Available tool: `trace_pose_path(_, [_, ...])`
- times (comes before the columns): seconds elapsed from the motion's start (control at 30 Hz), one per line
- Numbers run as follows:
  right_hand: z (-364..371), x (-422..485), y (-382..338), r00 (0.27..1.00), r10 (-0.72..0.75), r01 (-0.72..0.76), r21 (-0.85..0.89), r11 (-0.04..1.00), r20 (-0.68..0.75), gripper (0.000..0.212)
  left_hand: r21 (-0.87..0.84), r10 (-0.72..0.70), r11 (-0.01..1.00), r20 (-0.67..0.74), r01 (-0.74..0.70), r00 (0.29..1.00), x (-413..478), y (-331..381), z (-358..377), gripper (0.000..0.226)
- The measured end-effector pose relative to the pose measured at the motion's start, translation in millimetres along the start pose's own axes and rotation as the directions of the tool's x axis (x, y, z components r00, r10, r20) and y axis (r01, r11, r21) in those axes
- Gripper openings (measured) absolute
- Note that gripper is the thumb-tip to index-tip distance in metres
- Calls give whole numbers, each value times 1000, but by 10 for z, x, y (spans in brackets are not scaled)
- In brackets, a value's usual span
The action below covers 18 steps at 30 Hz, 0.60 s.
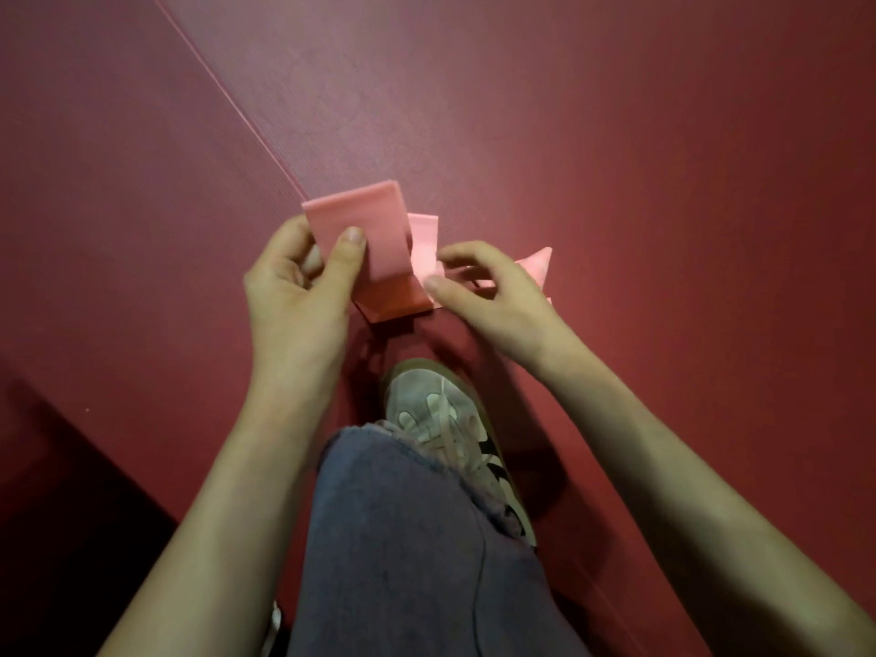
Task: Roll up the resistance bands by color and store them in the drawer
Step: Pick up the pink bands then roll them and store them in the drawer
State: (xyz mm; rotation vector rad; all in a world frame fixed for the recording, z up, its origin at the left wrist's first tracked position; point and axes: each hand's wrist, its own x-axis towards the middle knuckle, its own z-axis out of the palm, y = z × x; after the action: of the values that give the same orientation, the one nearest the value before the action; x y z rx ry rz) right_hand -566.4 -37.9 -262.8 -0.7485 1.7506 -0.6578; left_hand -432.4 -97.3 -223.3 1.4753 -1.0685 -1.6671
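Hands (L (294, 291), R (493, 296)) pinching pink band (374, 230), mat (616, 111)

A red mat (616, 135) with a fine ribbed texture fills most of the frame. A thin pale seam (231, 94) runs across it diagonally from the top edge, left of centre, down toward the middle. Below centre a worn grey-white shoe (426, 405) with pale laces and dark side stripes stands on the mat, toe pointing up the frame. A blue-grey trouser leg (403, 538) with a frayed hem covers the shoe's rear part and reaches the bottom edge. The lower left corner holds a dark patch (57, 514).
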Motion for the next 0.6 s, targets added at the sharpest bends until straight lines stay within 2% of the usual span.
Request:
trace_pose_path(0.1, [-153, 13, 315, 977, 25, -57, -146, 988, -213, 20, -22, -58, 998, 5, 58, 998, -30, -21, 54, 24])
trace_pose_path(0.2, [-301, -5, 567, 943, 36, -139, -293, 946, -331, 21, -20, -100, 995, 9, 100, 995, -51, -59, 82, 23])
trace_pose_path(0.3, [-365, -39, 745, 938, 62, -207, -406, 890, -342, 24, -27, -125, 992, 7, 125, 992, -65, -73, 90, 23])
trace_pose_path(0.4, [-364, -86, 914, 952, 86, -246, -568, 785, -293, 39, -33, -136, 990, 8, 136, 991, -77, -73, 100, 24])
trace_pose_path(0.47, [-348, -131, 1004, 939, 106, -270, -510, 816, -327, 44, -37, -145, 989, 4, 145, 989, -79, -74, 101, 24])
trace_pose_path(0.53, [-323, -172, 1046, 896, 132, -285, -322, 903, -423, 36, -38, -152, 988, -1, 152, 988, -81, -75, 100, 24])
trace_pose_path(0.6, [-295, -194, 1062, 860, 171, -298, -200, 934, -481, 29, -37, -154, 987, -5, 154, 988, -87, -81, 100, 23])
